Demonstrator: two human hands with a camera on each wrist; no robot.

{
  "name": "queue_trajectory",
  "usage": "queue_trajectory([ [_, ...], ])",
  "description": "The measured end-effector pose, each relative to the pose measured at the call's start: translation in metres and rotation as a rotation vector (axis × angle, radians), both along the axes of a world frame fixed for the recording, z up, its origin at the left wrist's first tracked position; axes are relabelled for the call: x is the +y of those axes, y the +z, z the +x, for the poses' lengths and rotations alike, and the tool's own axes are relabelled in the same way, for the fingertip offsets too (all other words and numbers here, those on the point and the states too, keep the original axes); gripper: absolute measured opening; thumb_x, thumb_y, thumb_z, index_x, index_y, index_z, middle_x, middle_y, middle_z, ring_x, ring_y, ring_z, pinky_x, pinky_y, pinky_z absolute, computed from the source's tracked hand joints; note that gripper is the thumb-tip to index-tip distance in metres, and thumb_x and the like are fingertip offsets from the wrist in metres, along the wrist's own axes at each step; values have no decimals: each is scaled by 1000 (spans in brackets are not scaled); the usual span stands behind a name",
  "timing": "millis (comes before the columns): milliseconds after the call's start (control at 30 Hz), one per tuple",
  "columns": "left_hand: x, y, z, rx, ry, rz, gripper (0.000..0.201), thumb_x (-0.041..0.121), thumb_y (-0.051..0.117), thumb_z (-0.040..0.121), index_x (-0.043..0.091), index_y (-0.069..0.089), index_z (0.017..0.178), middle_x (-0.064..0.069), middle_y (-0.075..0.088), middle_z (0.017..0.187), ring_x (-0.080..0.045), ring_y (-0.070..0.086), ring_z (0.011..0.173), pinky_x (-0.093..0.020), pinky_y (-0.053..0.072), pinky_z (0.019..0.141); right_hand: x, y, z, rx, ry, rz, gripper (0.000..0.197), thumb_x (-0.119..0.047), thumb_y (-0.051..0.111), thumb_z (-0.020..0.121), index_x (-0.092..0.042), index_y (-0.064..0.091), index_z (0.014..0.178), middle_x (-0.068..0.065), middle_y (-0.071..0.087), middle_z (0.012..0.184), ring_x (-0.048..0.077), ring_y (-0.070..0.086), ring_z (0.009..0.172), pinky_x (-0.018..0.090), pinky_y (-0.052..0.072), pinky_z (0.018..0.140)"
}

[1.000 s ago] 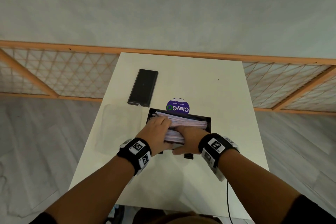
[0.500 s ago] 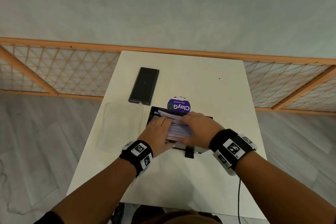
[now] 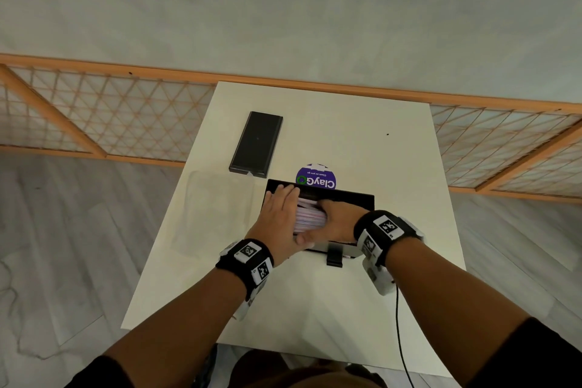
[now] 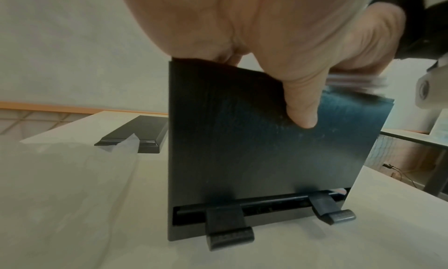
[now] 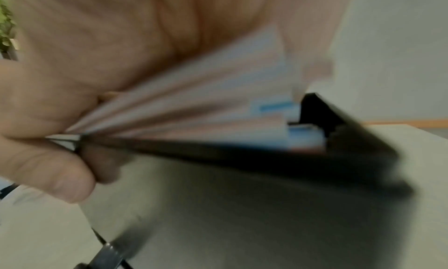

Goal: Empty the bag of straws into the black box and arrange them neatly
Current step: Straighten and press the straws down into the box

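The black box [image 3: 346, 197] stands mid-table with a pile of pink-and-white wrapped straws [image 3: 310, 217] in it. My left hand [image 3: 282, 206] lies flat over the box's left end, fingers straight and reaching the far rim. In the left wrist view its thumb [image 4: 300, 108] presses the box's near wall [image 4: 242, 148], and straw ends [image 4: 351, 81] show above the rim. My right hand [image 3: 335, 220] covers the straws from the right, fingers curled over them and thumb along the near side. The right wrist view is blurred: fanned straws [image 5: 194, 100] under the palm above the box [image 5: 266, 177].
The box's black lid [image 3: 256, 143] lies at the back left of the white table [image 3: 315, 309]. The empty clear bag [image 3: 214, 211] lies left of the box, partly over the table edge. A purple round sticker [image 3: 316, 178] sits behind the box. A cable [image 3: 401, 340] hangs from my right wrist.
My left hand slid away from me across the straws to the box's far rim. My right hand shifted right and away from the near edge, then settled over the middle of the straws.
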State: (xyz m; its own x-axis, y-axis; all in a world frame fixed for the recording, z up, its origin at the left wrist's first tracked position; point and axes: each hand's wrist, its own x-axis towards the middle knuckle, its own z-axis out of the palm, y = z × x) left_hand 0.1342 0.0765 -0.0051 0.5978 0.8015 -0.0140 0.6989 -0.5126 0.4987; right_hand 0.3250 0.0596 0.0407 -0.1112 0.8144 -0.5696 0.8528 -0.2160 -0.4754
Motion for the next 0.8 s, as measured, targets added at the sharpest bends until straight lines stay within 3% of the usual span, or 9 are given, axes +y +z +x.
queue_trajectory([
  [100,0,0,1,47,-22,48,94,56,65,78,7,32,151,-11,37,154,-27,26,149,-44,6,126,1,9,-1,16,49,-68,65,-77,75,62,-38,54,109,-16,60,96,-2,54,86,23,43,83],
  [267,0,-1,2,61,-31,61,84,65,62,78,13,43,141,-4,54,134,-21,48,131,-42,15,125,3,17,-3,-101,161,40,73,-87,68,54,-33,61,103,-10,64,95,9,61,84,32,55,84],
  [367,0,3,2,32,-39,36,91,75,47,76,12,43,141,-5,54,135,-21,47,131,-42,14,125,6,18,-8,-105,164,90,72,-87,69,53,-36,60,104,-12,63,96,9,61,85,32,56,84],
  [533,1,-1,-2,22,-83,68,84,57,64,79,12,40,145,-6,47,142,-22,41,138,-41,9,127,10,7,-15,-71,115,46,101,-91,71,42,-38,50,126,-12,61,114,10,60,104,32,51,98],
  [667,0,4,1,52,-67,68,90,50,72,81,7,34,150,-11,38,152,-25,30,147,-38,4,124,16,3,-10,36,34,-2,97,-81,82,43,-36,54,124,-13,64,113,9,61,104,33,51,100],
  [800,0,6,3,74,-21,68,92,51,71,79,4,34,149,-13,40,152,-25,31,146,-40,5,124,15,14,-9,-12,98,-129,83,-79,79,53,-34,60,121,-11,66,111,9,61,101,30,49,98],
])
